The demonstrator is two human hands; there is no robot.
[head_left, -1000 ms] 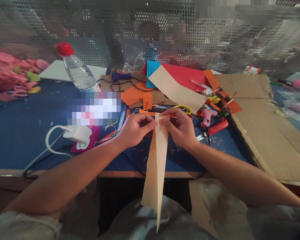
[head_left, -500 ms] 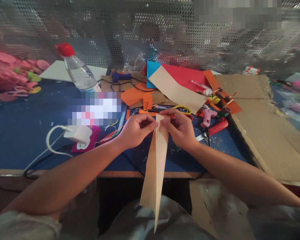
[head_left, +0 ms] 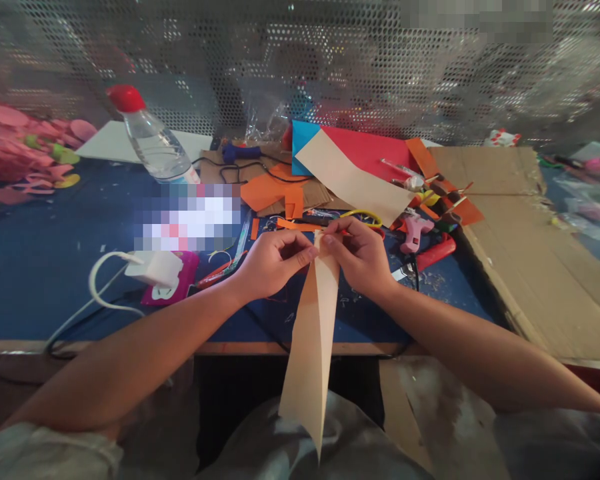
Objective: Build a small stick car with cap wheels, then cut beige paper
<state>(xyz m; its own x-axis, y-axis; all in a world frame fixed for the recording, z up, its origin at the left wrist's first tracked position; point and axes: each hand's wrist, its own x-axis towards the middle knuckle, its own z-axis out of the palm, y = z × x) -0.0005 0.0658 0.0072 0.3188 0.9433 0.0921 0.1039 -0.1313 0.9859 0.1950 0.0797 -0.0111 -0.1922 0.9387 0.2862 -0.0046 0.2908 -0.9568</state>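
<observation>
A long cream paper strip (head_left: 313, 340) with a lengthwise fold hangs from my fingers, over the table's front edge and down toward my lap. My left hand (head_left: 280, 263) pinches its top end from the left. From the right, my right hand (head_left: 357, 257) pinches the same end, thumb and fingertips almost meeting those of the left. The strip's lower end comes to a point. Beyond my hands a wider cream paper piece (head_left: 353, 180) lies on red paper (head_left: 370, 150) and blue paper (head_left: 304, 143).
A red-capped bottle (head_left: 155, 143) leans at the left, behind a white plug (head_left: 155, 270) on a pink power strip (head_left: 187, 270). Orange scraps (head_left: 267, 190), a pink glue gun (head_left: 414, 232) and a red-handled knife (head_left: 435, 253) lie beyond my hands. Cardboard (head_left: 545, 253) covers the right side.
My fingers have shifted slightly at the strip's top, the right ones now covering more of it. The strip's folded lower tip has swung a little right and opened slightly.
</observation>
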